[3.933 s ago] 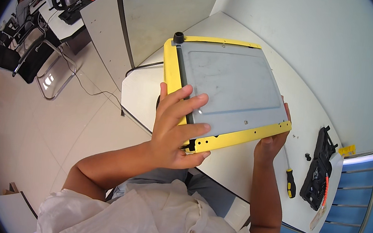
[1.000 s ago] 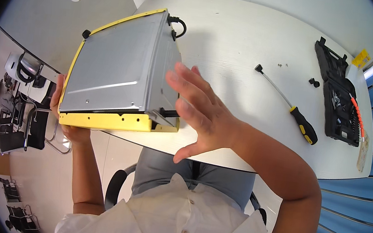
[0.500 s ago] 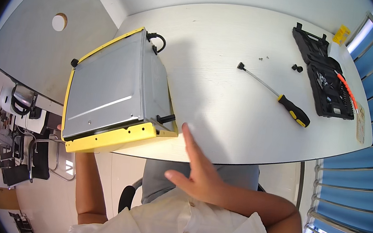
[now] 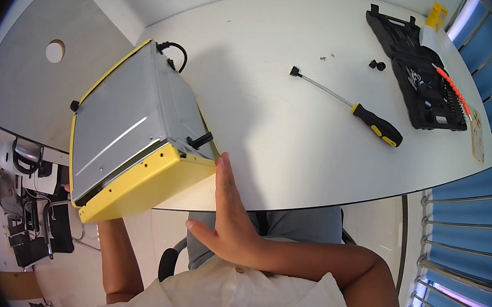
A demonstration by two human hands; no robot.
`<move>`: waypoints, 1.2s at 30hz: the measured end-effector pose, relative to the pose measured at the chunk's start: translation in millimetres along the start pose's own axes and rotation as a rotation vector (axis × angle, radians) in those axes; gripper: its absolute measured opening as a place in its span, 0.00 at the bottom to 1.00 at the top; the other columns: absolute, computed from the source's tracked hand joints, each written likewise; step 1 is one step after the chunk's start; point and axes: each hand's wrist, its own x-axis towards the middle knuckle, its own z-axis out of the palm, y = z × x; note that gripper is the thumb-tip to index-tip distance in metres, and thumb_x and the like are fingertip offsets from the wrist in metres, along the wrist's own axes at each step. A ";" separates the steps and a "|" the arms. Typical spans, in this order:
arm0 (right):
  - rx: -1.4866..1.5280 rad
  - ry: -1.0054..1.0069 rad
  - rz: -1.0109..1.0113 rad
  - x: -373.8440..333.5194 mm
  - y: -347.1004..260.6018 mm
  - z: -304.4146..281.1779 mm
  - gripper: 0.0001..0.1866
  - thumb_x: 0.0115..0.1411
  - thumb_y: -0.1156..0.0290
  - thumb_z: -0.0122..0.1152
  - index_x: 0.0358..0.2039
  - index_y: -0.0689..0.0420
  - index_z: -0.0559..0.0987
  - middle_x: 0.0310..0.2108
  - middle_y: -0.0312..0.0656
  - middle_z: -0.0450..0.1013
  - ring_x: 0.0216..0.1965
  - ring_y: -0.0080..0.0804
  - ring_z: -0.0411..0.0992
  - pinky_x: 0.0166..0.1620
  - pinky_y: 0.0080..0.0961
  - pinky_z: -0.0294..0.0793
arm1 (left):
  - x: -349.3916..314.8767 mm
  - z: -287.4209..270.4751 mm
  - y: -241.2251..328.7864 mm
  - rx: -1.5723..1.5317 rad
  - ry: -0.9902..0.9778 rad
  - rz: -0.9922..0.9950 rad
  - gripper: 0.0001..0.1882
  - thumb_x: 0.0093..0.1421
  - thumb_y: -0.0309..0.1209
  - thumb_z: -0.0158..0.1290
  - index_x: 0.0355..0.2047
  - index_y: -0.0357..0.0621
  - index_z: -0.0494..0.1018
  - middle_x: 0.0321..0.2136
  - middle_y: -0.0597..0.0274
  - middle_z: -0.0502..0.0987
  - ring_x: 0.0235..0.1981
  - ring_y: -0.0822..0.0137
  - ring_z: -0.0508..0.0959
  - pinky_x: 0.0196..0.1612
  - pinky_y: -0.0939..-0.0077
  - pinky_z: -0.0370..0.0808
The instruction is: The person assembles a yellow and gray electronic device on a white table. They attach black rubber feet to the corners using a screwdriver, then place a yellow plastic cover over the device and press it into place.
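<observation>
A boxy toaster oven (image 4: 122,121) with grey metal panels and yellow edges leans over the table's near left edge. My left hand (image 4: 67,188) grips its near left side; only a bit of finger shows there, the rest hidden behind the casing. With fingers stretched out and thumb apart, my right hand (image 4: 229,218) lies against the oven's near right corner, just below a black foot (image 4: 200,140) on the side panel. A black power cord (image 4: 175,51) loops from the far end.
On the white table (image 4: 250,117) lies a black-and-yellow screwdriver (image 4: 376,126), its tip by a small black foot (image 4: 295,72). Farther off are tiny screws (image 4: 323,58), two black feet (image 4: 377,65) and an open black tool case (image 4: 423,92). A grey table (image 4: 29,86) adjoins at left.
The oven has tilted and turned, its near yellow side showing more. My right hand has moved left and now touches its corner. The view has shifted slightly.
</observation>
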 end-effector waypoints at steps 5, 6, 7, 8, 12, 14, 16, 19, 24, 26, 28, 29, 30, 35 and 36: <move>-0.029 -0.059 -0.058 -5.1 3.6 -9.9 0.50 0.56 0.68 0.61 0.67 0.63 0.37 0.68 0.64 0.27 0.69 0.63 0.31 0.67 0.46 0.42 | -6.2 2.0 7.0 0.002 0.020 -0.033 0.51 0.52 0.71 0.43 0.65 0.46 0.53 0.61 0.56 0.62 0.59 0.54 0.65 0.61 0.54 0.63; -0.059 -0.073 -0.075 -7.5 3.7 -9.4 0.50 0.56 0.69 0.61 0.67 0.62 0.37 0.68 0.64 0.28 0.69 0.63 0.32 0.67 0.46 0.43 | -7.7 2.7 10.5 -0.004 0.027 -0.037 0.51 0.52 0.71 0.43 0.65 0.46 0.53 0.61 0.56 0.62 0.59 0.54 0.65 0.61 0.54 0.63; -0.089 -0.085 -0.096 -8.8 3.8 -9.9 0.50 0.55 0.69 0.62 0.67 0.62 0.38 0.68 0.64 0.28 0.69 0.62 0.33 0.67 0.46 0.44 | -7.8 5.3 15.2 0.003 0.034 -0.040 0.51 0.52 0.71 0.43 0.65 0.46 0.53 0.61 0.56 0.62 0.59 0.54 0.65 0.61 0.54 0.63; -0.075 -0.125 -0.104 -10.2 4.6 -11.5 0.49 0.55 0.68 0.62 0.67 0.61 0.39 0.68 0.64 0.29 0.69 0.62 0.34 0.67 0.45 0.46 | -8.6 7.3 19.7 0.000 0.040 -0.047 0.51 0.52 0.71 0.43 0.65 0.46 0.53 0.61 0.56 0.62 0.59 0.54 0.65 0.61 0.54 0.63; 0.038 -0.364 -0.128 -21.1 9.7 -17.0 0.49 0.56 0.68 0.61 0.68 0.61 0.38 0.68 0.62 0.26 0.69 0.60 0.35 0.65 0.40 0.54 | -19.0 19.8 41.6 0.016 0.075 -0.067 0.51 0.52 0.71 0.43 0.65 0.46 0.54 0.61 0.56 0.63 0.59 0.54 0.65 0.60 0.54 0.63; 0.158 -0.491 -0.098 -27.6 9.7 -16.0 0.49 0.56 0.68 0.61 0.67 0.61 0.39 0.68 0.61 0.25 0.69 0.60 0.35 0.63 0.39 0.58 | -26.3 26.0 51.0 0.025 0.096 -0.078 0.50 0.52 0.71 0.43 0.64 0.46 0.54 0.61 0.56 0.63 0.59 0.54 0.65 0.60 0.54 0.63; 0.233 -0.606 -0.052 -30.5 7.7 -16.0 0.46 0.56 0.69 0.60 0.67 0.61 0.43 0.69 0.59 0.25 0.69 0.58 0.37 0.60 0.39 0.63 | -33.1 30.4 57.6 0.033 0.120 -0.085 0.50 0.52 0.71 0.43 0.64 0.46 0.55 0.61 0.56 0.63 0.59 0.54 0.65 0.60 0.54 0.63; 0.228 -0.560 -0.152 -34.0 13.6 -12.5 0.44 0.58 0.66 0.58 0.68 0.60 0.44 0.68 0.60 0.25 0.69 0.58 0.37 0.65 0.43 0.51 | -42.4 34.8 64.7 0.038 0.146 -0.093 0.50 0.53 0.71 0.43 0.64 0.46 0.55 0.61 0.56 0.63 0.59 0.54 0.65 0.60 0.54 0.63; 0.503 -0.332 0.136 -54.0 34.7 -9.8 0.30 0.61 0.71 0.56 0.60 0.63 0.57 0.46 0.47 0.67 0.45 0.34 0.67 0.47 0.30 0.70 | -44.6 30.9 68.2 0.011 0.141 -0.098 0.49 0.53 0.70 0.43 0.64 0.46 0.56 0.60 0.57 0.64 0.59 0.54 0.66 0.60 0.54 0.64; 0.876 -0.364 0.528 -55.4 34.9 3.4 0.27 0.65 0.69 0.51 0.60 0.63 0.56 0.38 0.41 0.72 0.37 0.23 0.70 0.45 0.25 0.71 | -40.9 24.7 67.3 -0.003 0.126 -0.106 0.49 0.53 0.70 0.43 0.64 0.46 0.56 0.60 0.57 0.64 0.59 0.54 0.66 0.60 0.54 0.64; 1.086 -0.480 0.703 -46.7 36.1 8.9 0.29 0.69 0.60 0.44 0.63 0.61 0.51 0.50 0.48 0.67 0.45 0.30 0.70 0.50 0.29 0.70 | -39.2 19.6 69.9 -0.016 0.115 -0.117 0.49 0.53 0.70 0.43 0.64 0.47 0.56 0.60 0.57 0.64 0.58 0.54 0.66 0.60 0.54 0.64; 1.178 -0.512 0.717 -42.0 37.8 11.8 0.30 0.70 0.57 0.40 0.64 0.60 0.49 0.57 0.52 0.63 0.49 0.34 0.70 0.53 0.33 0.70 | -37.9 17.7 69.3 -0.024 0.106 -0.120 0.49 0.53 0.70 0.43 0.64 0.47 0.57 0.60 0.57 0.64 0.58 0.54 0.66 0.60 0.54 0.64; 1.220 -0.512 0.726 -37.4 37.0 18.8 0.32 0.70 0.49 0.32 0.64 0.60 0.51 0.59 0.50 0.62 0.52 0.38 0.68 0.53 0.36 0.69 | -37.2 16.0 71.1 -0.027 0.099 -0.123 0.49 0.53 0.70 0.43 0.64 0.47 0.57 0.60 0.57 0.64 0.58 0.54 0.66 0.60 0.54 0.64; 1.331 -0.518 0.741 -27.0 29.7 41.8 0.37 0.67 0.39 0.24 0.62 0.57 0.58 0.61 0.46 0.59 0.56 0.39 0.64 0.54 0.41 0.68 | -32.7 8.1 77.3 -0.051 0.069 -0.130 0.48 0.53 0.70 0.43 0.63 0.47 0.58 0.60 0.57 0.65 0.58 0.54 0.66 0.60 0.54 0.64; 1.343 -0.519 0.743 -26.8 29.6 45.6 0.37 0.67 0.39 0.25 0.62 0.57 0.57 0.61 0.46 0.59 0.56 0.40 0.64 0.54 0.41 0.68 | -32.9 7.7 79.3 -0.047 0.067 -0.129 0.48 0.53 0.70 0.43 0.63 0.47 0.58 0.60 0.57 0.65 0.58 0.54 0.66 0.60 0.55 0.64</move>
